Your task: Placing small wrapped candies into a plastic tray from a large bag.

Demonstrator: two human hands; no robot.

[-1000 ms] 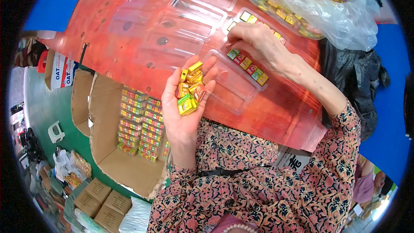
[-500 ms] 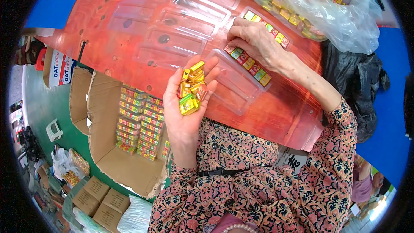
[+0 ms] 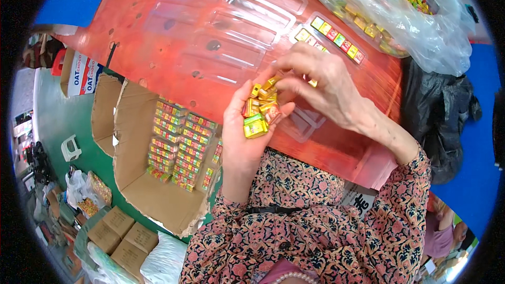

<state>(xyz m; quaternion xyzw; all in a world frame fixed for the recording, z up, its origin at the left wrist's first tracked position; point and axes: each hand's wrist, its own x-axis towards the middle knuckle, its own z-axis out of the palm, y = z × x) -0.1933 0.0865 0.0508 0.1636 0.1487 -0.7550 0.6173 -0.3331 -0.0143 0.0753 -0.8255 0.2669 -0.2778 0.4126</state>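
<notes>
My left hand (image 3: 240,139), palm up and cupped, holds several small wrapped sweets (image 3: 257,115), mostly yellow with some red and green. Reaching over it, my right hand (image 3: 331,87) has its fingertips at the edge of this pile, thumb and fingers apart; I see no sweet in its grasp. Beyond the right hand lies a clear plastic tray with a row of coloured sweets (image 3: 337,38). A second row of sweets (image 3: 306,36) beside it is mostly hidden by that hand. To the left, unfilled clear trays (image 3: 238,38) lie side by side on the red tabletop (image 3: 152,55).
A large clear bag of sweets (image 3: 363,0) takes up the far right, with a black plastic bag (image 3: 442,121) hanging below it. Left of my body, an open carton (image 3: 150,192) holds stacked filled packs (image 3: 181,144). Closed cartons (image 3: 134,247) stand on the floor.
My right hand has come from the tray rows left and nearer, over to the sweets in my left palm. The whole view has shifted slightly; the left hand still holds its pile.
</notes>
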